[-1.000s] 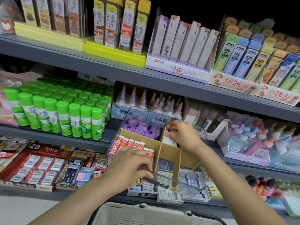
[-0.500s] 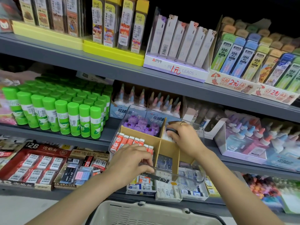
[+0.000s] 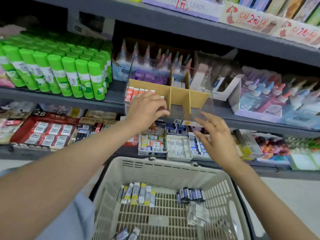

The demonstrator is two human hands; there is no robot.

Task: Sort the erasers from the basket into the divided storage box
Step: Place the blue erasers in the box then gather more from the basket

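Note:
The clear storage box [image 3: 200,111] with brown cardboard dividers [image 3: 180,96] juts out from the middle shelf. Red-wrapped erasers [image 3: 136,92] fill its front left compartment, purple ones [image 3: 147,77] the back left. My left hand [image 3: 147,110] grips the box's front edge. My right hand [image 3: 216,135] hovers just below the box's front right corner, fingers spread, holding nothing. Below, the beige basket [image 3: 173,167] holds a row of yellow-and-white erasers [image 3: 136,194], a row of dark blue erasers [image 3: 190,194] and some clear-wrapped ones [image 3: 197,215].
Green glue sticks [image 3: 57,70] stand left of the box. Glue bottles in a display carton [image 3: 263,96] sit to its right. Eraser cartons [image 3: 178,148] and a red 2B carton [image 3: 46,129] line the lower shelf behind the basket.
My right hand has come out of the box's back right compartment and dropped below its front edge. The view has tilted down, so the basket's inside now shows.

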